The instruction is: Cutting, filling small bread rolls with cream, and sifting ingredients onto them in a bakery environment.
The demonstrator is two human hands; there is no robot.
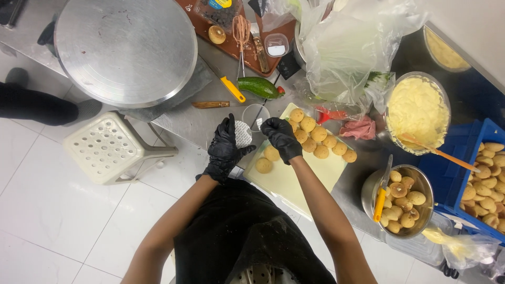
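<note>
Steel counter (184, 118), white tiled floor (58, 221), pale cutting board (294, 179), round buns (315, 138)

Kitchen corner, seen from above

White floor tiles (63, 226) shone under even light; a white perforated stool (108, 147) stood beside the steel bench (184, 118).

The left hand (225, 150) in its black glove covers part of a small white disc (242, 134), so its full shape cannot be seen. The blue crate (476, 142) of round buns is cut off at the right edge. A dark sleeve (37, 105) is cut off at the left edge. The bag (463, 247) at the near right is blurry.
</note>
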